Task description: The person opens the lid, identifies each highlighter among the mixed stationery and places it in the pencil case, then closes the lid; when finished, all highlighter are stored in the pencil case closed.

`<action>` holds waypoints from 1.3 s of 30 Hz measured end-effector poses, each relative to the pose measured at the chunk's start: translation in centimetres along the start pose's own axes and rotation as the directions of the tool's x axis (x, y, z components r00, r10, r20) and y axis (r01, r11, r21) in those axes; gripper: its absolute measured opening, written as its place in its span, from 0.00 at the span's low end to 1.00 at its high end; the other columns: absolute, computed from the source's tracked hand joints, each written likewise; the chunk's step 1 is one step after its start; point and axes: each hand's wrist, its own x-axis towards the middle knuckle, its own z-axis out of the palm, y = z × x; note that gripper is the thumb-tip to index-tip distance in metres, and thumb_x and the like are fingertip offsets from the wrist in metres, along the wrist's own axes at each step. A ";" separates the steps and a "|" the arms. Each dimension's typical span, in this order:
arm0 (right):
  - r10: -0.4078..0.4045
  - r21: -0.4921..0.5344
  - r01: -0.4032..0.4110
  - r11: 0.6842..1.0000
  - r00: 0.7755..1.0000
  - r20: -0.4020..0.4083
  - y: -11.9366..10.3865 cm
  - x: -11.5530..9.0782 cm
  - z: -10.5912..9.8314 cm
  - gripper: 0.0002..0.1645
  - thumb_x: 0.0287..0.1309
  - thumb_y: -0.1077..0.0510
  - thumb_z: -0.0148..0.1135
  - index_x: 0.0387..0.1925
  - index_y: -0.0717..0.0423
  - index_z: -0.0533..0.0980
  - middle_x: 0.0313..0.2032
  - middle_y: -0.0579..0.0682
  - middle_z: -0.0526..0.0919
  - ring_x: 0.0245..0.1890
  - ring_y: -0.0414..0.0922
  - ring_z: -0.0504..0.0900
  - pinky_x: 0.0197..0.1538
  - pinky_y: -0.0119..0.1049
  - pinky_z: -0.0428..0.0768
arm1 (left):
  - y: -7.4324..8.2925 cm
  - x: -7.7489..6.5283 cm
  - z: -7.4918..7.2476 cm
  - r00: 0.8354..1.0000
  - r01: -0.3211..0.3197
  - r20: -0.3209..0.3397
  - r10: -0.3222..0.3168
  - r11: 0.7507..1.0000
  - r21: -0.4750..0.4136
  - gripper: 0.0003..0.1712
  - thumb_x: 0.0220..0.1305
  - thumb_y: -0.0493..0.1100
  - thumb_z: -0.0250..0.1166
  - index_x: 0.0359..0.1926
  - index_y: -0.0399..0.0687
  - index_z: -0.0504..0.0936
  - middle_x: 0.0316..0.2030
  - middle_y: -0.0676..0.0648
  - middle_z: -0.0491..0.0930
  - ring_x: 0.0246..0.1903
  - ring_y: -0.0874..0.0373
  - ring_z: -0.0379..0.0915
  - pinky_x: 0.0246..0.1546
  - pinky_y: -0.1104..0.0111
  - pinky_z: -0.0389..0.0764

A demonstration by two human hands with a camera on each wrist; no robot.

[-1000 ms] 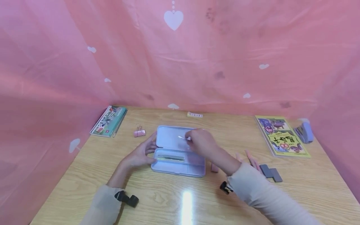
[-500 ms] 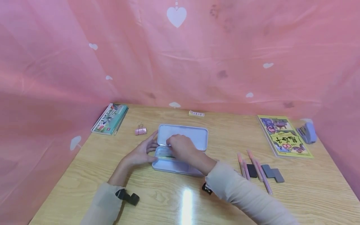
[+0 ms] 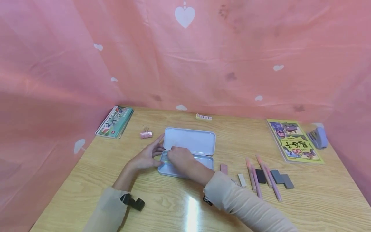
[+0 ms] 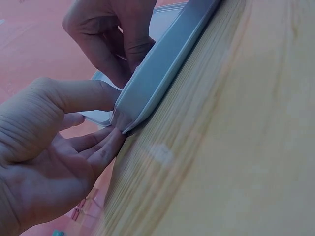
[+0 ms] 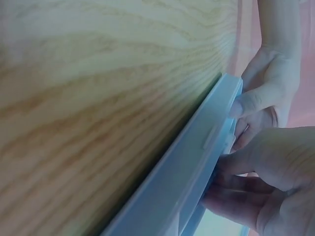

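A pale blue pencil case [image 3: 203, 141] lies with its lid back on the wooden table. My left hand [image 3: 147, 157] holds its left end; in the left wrist view the thumb presses the near rim and the fingers [image 4: 106, 147] bear on the end wall. Over the left part of the tray is my right hand [image 3: 182, 160], its fingers curled down inside the case. In the right wrist view the tray wall [image 5: 197, 142] hides those fingertips, so whatever lies between them cannot be seen. Something greenish shows in the tray beside the right hand.
Right of the case lie a pink block [image 3: 223, 169], a white eraser [image 3: 242, 180], several pink pens [image 3: 272, 182] and dark blocks [image 3: 277, 177]. Farther out are a yellow book [image 3: 294, 140], a purple stapler [image 3: 318, 137], a pink binder clip [image 3: 146, 134] and a green book [image 3: 115, 121].
My right hand has moved left and down from over the lid into the tray, carrying a thin pale item that is now out of sight. The left hand keeps its place.
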 end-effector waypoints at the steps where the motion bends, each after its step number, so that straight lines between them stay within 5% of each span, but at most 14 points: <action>1: 0.001 -0.001 -0.001 1.000 1.000 0.001 -0.1 0.0 0.0 0.08 0.53 0.62 0.62 0.36 0.52 0.82 0.31 0.49 0.80 0.29 0.42 0.78 0.30 0.37 0.84 | 0.0 0.0 0.0 1.000 0.003 0.000 -0.003 1.000 0.002 0.65 0.45 0.23 0.66 0.74 0.68 0.40 0.57 0.42 0.69 0.60 0.50 0.66 0.65 0.63 0.68; 11: 0.075 0.051 -0.075 0.996 0.997 0.007 -0.2 0.2 0.1 0.09 0.51 0.62 0.63 0.36 0.53 0.82 0.31 0.49 0.78 0.30 0.44 0.77 0.29 0.39 0.84 | 0.2 0.1 0.0 0.999 0.034 0.005 -0.034 0.999 0.002 0.65 0.45 0.23 0.65 0.74 0.65 0.38 0.59 0.39 0.68 0.62 0.47 0.63 0.67 0.57 0.64; 18: 0.133 0.163 -0.123 0.979 0.990 -0.046 1.7 -1.4 -2.5 0.14 0.55 0.60 0.62 0.45 0.50 0.81 0.31 0.48 0.79 0.31 0.44 0.79 0.28 0.40 0.82 | 2.5 -0.7 0.4 0.999 0.040 0.012 -0.040 0.999 -0.024 0.63 0.46 0.22 0.65 0.75 0.56 0.37 0.58 0.36 0.68 0.62 0.43 0.64 0.66 0.54 0.64; 23: 0.204 0.236 -0.165 0.958 0.967 -0.153 5.1 -4.9 -4.5 0.20 0.55 0.51 0.64 0.50 0.52 0.79 0.41 0.52 0.83 0.40 0.50 0.82 0.37 0.46 0.84 | 2.9 -1.0 0.3 1.000 -0.001 0.012 0.001 1.000 -0.030 0.62 0.47 0.24 0.66 0.75 0.52 0.37 0.58 0.34 0.68 0.61 0.41 0.63 0.66 0.52 0.63; 29: 0.319 0.261 -0.273 0.926 0.935 -0.153 9.8 -10.4 -5.6 0.35 0.53 0.44 0.65 0.59 0.55 0.72 0.57 0.64 0.74 0.55 0.62 0.74 0.51 0.59 0.78 | 2.6 -1.0 0.3 1.000 -0.020 0.008 0.020 0.999 -0.030 0.63 0.47 0.24 0.66 0.75 0.53 0.37 0.58 0.35 0.68 0.61 0.42 0.64 0.67 0.52 0.63; 35: 0.409 0.250 -0.365 0.897 0.898 -0.159 13.3 -16.0 -5.5 0.37 0.54 0.44 0.65 0.62 0.58 0.69 0.54 0.67 0.74 0.51 0.64 0.75 0.45 0.60 0.79 | 1.5 -0.6 0.5 0.999 -0.039 0.006 0.039 0.999 -0.026 0.64 0.46 0.24 0.67 0.75 0.58 0.38 0.58 0.36 0.68 0.61 0.44 0.64 0.66 0.54 0.64; 39: 0.431 0.230 -0.388 0.892 0.885 -0.177 14.4 -18.4 -5.3 0.36 0.53 0.46 0.66 0.59 0.61 0.71 0.49 0.68 0.77 0.40 0.61 0.80 0.34 0.54 0.82 | 0.4 -0.3 0.3 0.999 -0.042 -0.013 0.042 0.999 -0.009 0.64 0.46 0.25 0.68 0.74 0.63 0.40 0.58 0.39 0.69 0.61 0.46 0.65 0.66 0.57 0.65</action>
